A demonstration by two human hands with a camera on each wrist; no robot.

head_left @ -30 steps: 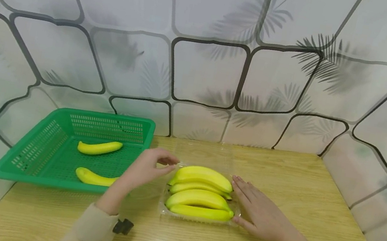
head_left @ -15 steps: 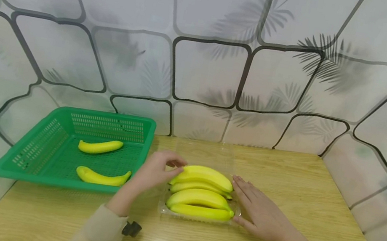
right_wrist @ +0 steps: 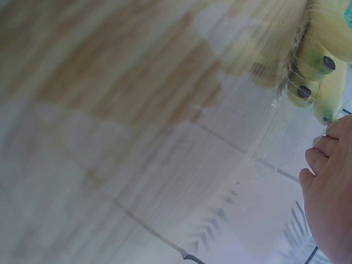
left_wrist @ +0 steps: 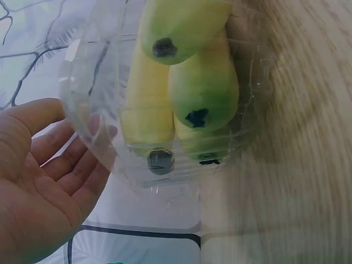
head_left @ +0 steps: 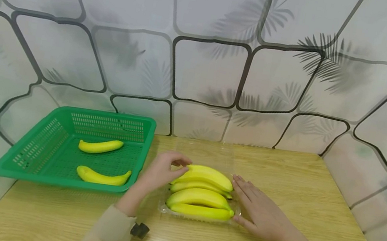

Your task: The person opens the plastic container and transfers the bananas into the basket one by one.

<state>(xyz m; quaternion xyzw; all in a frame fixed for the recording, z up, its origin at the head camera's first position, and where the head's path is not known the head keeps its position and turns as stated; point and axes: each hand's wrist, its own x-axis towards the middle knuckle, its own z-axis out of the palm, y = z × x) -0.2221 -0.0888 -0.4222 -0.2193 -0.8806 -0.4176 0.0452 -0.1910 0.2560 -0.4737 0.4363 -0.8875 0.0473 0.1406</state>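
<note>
Several yellow bananas (head_left: 201, 197) lie side by side and stacked in a clear plastic box (head_left: 166, 209) in the head view. My left hand (head_left: 165, 171) reaches over the box's far left corner, its fingertips by the left end of the farthest banana (head_left: 209, 176). In the left wrist view, the fingers of that left hand (left_wrist: 60, 159) are loosely bent beside the clear wall, gripping nothing visible; whether they touch is unclear. My right hand (head_left: 264, 213) rests with fairly straight fingers along the box's right end. Only part of this right hand (right_wrist: 333, 192) shows in the right wrist view.
The transparent lid (head_left: 205, 153) is folded back toward the wall. At the left stands a green perforated basket (head_left: 144, 159) with two bananas in it, one at the back (head_left: 100, 146) and one in front (head_left: 102, 176). A patterned wall (head_left: 205, 71) borders the wooden table (head_left: 284, 174).
My left hand has slid right, from the box's left edge to over the end of the farthest banana. The front banana in the basket is uncovered now. My right hand stays put.
</note>
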